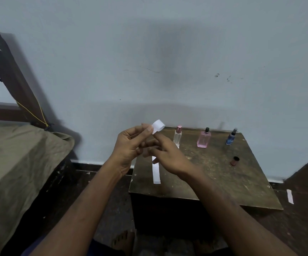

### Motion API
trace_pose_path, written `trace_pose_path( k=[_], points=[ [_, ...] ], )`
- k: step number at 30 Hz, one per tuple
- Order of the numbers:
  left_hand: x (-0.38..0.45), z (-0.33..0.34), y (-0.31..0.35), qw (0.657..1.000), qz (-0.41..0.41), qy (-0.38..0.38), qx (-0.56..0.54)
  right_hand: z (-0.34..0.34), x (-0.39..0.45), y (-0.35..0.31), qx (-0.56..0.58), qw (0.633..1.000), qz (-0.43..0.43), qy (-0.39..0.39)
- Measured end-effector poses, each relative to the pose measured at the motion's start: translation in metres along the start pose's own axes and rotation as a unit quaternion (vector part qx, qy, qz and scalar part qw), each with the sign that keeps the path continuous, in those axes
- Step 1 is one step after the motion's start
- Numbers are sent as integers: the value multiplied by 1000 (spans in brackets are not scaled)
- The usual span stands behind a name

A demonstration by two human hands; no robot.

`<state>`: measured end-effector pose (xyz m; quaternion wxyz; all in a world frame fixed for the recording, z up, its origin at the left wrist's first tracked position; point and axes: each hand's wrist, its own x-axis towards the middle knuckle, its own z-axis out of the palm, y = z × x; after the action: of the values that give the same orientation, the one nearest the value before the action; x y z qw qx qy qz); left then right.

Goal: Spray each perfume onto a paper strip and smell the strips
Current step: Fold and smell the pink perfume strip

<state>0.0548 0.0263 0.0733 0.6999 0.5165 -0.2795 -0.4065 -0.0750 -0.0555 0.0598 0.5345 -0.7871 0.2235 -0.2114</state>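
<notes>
In the head view, the left hand (129, 146) pinches a curled paper strip (158, 126) above the far left corner of the table (223, 182). The right hand (165, 154) is half bent just beside the strip; whether it holds anything cannot be told. Three perfume bottles (203, 138) stand along the far edge. Probably the strip should be straightened and held by one end before spraying.

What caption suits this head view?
Left hand pinches a curled paper strip near a wooden table bearing three perfume bottles.

Bottles (203, 139) and a cap (235, 160) obstruct the table's (223, 182) far side.
</notes>
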Motion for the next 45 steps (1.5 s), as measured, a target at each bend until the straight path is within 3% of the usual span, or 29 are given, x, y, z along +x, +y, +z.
trace_pose_path(
  k=[4, 18, 26, 33, 45],
  points=[
    [2, -4, 1, 999, -15, 47, -22, 2, -3, -2, -11, 999, -8, -34],
    [-2, -1, 3, 997, -53, 59, 6, -23, -4, -5, -8, 999, 2, 51],
    [-4, 3, 5, 997, -51, 55, 24, -36, -2, -2, 159, 984, 27, 69],
    [-7, 5, 4, 995, -44, 45, 81, -44, 2, -7, 383, 917, 36, 103],
    [-5, 3, 3, 993, -47, 36, 105, -68, 0, -10, 467, 870, 57, 147]
  ],
)
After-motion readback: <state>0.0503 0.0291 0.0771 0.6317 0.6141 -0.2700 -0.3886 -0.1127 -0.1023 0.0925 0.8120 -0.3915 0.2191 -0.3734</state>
